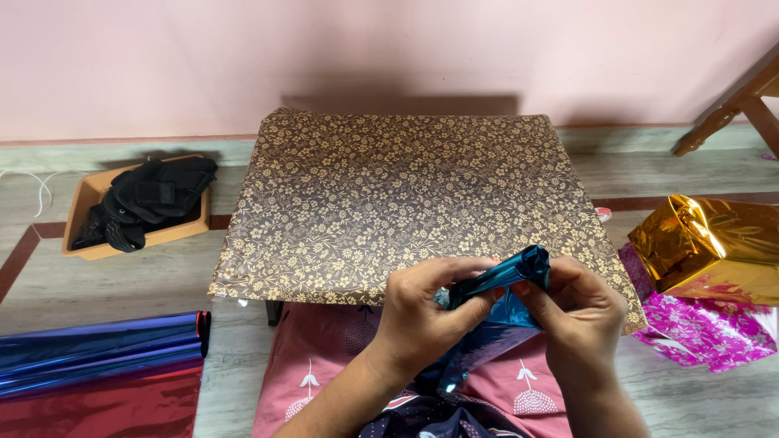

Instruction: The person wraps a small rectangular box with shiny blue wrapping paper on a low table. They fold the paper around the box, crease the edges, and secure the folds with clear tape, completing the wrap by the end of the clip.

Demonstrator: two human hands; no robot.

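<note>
Both hands pinch a strip of shiny blue foil paper (511, 276) just above the near edge of a low table covered with a brown floral cloth (406, 186). My left hand (426, 312) grips the foil from the left, fingers folded over it. My right hand (580, 312) holds the foil's bunched right end between thumb and fingers. The rest of the blue foil hangs down between my wrists onto my lap, over pink embroidered fabric (316, 365).
Rolls of blue and red foil (97, 365) lie on the floor at the lower left. A gold-wrapped box (706, 247) rests on pink foil (706, 328) at the right. An orange tray with black cloth items (138, 207) sits at the left. A wooden furniture leg (730, 101) stands at the upper right.
</note>
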